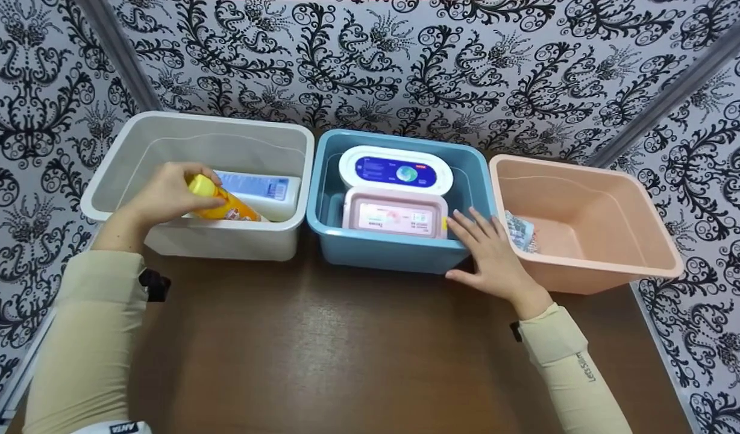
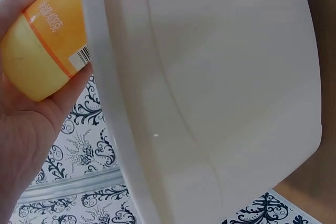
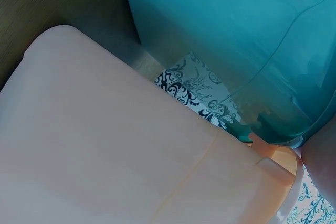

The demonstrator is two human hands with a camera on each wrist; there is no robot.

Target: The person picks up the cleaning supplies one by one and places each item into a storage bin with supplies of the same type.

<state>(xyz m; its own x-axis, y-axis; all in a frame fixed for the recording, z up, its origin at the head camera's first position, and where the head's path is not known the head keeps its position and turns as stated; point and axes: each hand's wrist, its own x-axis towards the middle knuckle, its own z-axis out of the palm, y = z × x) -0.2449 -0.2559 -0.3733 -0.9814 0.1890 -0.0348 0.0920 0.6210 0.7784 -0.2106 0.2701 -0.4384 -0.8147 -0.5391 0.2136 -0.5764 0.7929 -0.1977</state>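
Note:
My left hand (image 1: 165,194) grips the yellow end of a yellow-and-orange bottle (image 1: 236,208), tilted over the front rim of the off-white bin (image 1: 231,224). In the left wrist view, the bottle (image 2: 55,30) shows a barcode, and the bin wall partly hides it. A white bottle with a blue label (image 1: 258,188) lies inside that bin. My right hand (image 1: 496,260) rests with spread, straight fingers at the front right corner of the blue bin (image 1: 394,241). In there sit a white oval pack with a blue label (image 1: 397,170) and a pink pack (image 1: 394,216).
A peach bin (image 1: 599,263) stands at the right, beside the blue one, with a small printed packet (image 1: 519,232) inside. The three bins form a row on a brown table (image 1: 322,349). Patterned panels (image 1: 370,66) rise behind and at both sides.

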